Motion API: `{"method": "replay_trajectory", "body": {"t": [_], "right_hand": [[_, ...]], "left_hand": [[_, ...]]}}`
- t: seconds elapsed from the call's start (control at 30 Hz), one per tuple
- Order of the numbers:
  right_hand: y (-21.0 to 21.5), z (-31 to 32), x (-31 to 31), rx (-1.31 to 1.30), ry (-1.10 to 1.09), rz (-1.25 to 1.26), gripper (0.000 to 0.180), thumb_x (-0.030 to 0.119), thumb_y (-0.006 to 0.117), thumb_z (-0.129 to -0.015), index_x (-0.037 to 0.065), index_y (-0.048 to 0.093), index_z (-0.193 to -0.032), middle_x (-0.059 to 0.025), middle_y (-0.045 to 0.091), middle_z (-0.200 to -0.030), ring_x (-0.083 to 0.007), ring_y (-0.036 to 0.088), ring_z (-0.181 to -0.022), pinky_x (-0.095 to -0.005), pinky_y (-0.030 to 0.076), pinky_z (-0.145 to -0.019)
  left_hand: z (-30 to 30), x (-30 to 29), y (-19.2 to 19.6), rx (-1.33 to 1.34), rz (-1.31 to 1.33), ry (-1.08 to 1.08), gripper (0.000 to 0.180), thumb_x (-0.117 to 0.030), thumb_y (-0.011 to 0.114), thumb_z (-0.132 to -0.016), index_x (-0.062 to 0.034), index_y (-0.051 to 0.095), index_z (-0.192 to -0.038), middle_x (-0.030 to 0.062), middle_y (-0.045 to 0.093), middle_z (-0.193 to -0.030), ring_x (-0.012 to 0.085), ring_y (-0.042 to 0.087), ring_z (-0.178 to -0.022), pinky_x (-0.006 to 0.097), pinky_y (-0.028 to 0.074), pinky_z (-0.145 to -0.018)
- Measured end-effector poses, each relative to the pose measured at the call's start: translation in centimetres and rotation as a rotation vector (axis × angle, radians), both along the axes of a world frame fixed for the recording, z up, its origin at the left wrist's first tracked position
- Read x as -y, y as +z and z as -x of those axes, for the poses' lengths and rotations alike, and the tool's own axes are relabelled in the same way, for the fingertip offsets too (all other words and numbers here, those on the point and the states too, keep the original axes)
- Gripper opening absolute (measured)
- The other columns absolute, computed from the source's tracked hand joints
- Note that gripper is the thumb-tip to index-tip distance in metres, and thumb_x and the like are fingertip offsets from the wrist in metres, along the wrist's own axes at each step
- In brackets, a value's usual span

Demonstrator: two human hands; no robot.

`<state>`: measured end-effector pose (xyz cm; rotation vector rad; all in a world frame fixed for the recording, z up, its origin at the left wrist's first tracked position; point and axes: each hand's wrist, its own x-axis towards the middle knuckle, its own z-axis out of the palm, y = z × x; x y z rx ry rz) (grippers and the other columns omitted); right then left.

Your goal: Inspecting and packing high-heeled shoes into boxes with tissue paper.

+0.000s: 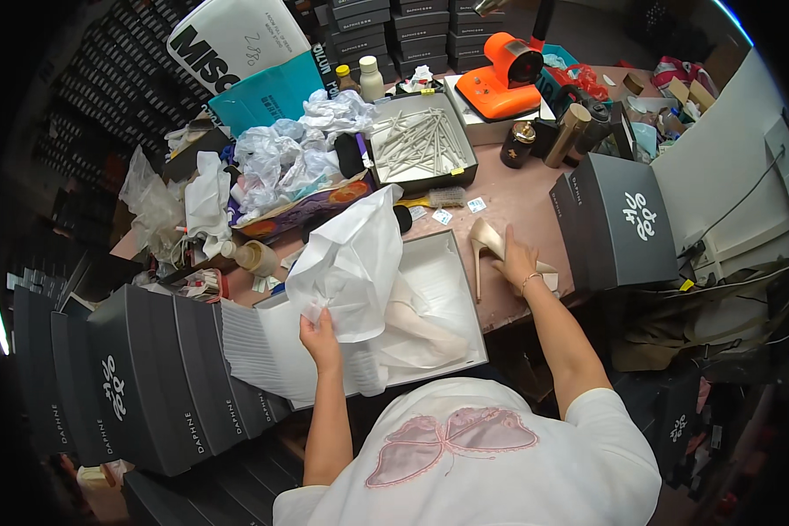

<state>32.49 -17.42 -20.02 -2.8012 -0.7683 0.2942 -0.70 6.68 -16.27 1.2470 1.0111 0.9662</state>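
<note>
My left hand (322,340) pinches the lower edge of a crumpled sheet of white tissue paper (352,250), lifted over an open shoe box (475,320). My right hand (518,263) is closed around a beige high-heeled shoe (486,233) on the table to the right of the box. Its thin heel points down toward the table, and my fingers hide part of its middle. Inside the box lies a pale shoe-shaped form (425,329), partly covered by thin white wrapping. A ribbed white foam sheet (247,340) hangs over the box's left side.
Dark shoe boxes (145,377) crowd the left, and another dark box (621,223) stands at the right. Behind are a tray of white sticks (421,145), a brush (447,197), crumpled plastic (285,158) and an orange device (502,83).
</note>
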Motion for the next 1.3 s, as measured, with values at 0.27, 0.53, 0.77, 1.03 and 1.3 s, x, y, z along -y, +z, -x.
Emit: {"method": "replay_trajectory", "body": {"t": [0.27,0.53,0.77,1.03,1.3], "right_hand": [[8.4,-1.7,5.5,-0.421,0.177,-0.504,0.036,0.016,0.074,-0.068,0.002,0.061,-0.099,-0.0149,0.063,-0.105,-0.0314,0.057,-0.103,-0.0391,0.044,-0.090],[-2.4,-4.6,9.0,-0.922,-0.299,-0.829,0.042,0.010,0.058,-0.085,0.007,0.054,-0.127,-0.0169,0.057,-0.114,-0.0325,0.053,-0.106,-0.0347,0.041,-0.097],[10.8,-3.1,8.7,-0.592,-0.046,-0.440,0.061,0.036,0.063,-0.087,0.002,0.046,-0.135,-0.0268,0.050,-0.130,-0.0412,0.053,-0.115,-0.0386,0.045,-0.095],[9.4,6.1,3.4,-0.205,0.229,-0.230,0.070,0.036,0.078,-0.069,0.004,0.055,-0.126,-0.0289,0.044,-0.133,-0.0424,0.054,-0.112,-0.0431,0.045,-0.094],[14.9,5.7,11.5,-1.009,-0.006,-0.853,0.057,0.021,0.073,-0.072,-0.009,0.057,-0.117,-0.0173,0.065,-0.101,-0.0217,0.067,-0.082,-0.0297,0.057,-0.069]], "left_hand": [[-0.1,-0.4,4.0,-0.153,-0.263,-0.014,0.023,-0.014,0.058,-0.093,0.0069,0.063,-0.101,0.0052,0.059,-0.098,0.0123,0.055,-0.088,0.025,0.044,-0.080],[-3.3,2.1,9.1,-0.240,-0.593,-0.018,0.017,-0.007,0.062,-0.089,0.0052,0.066,-0.100,0.0069,0.056,-0.098,0.0156,0.054,-0.086,0.026,0.044,-0.077],[-4.3,3.0,10.0,-0.260,-0.701,-0.121,0.013,-0.003,0.065,-0.087,0.0066,0.062,-0.095,0.0034,0.054,-0.096,0.0108,0.051,-0.084,0.022,0.042,-0.075],[-5.6,2.7,11.3,-0.155,-0.613,-0.177,0.013,-0.004,0.069,-0.084,0.0042,0.065,-0.093,-0.0001,0.052,-0.083,0.0075,0.047,-0.071,0.020,0.039,-0.061],[-8.2,-0.1,12.6,-0.069,-0.511,-0.227,0.017,-0.006,0.070,-0.081,-0.0015,0.070,-0.097,0.0003,0.052,-0.074,0.0085,0.045,-0.065,0.023,0.039,-0.057]]}}
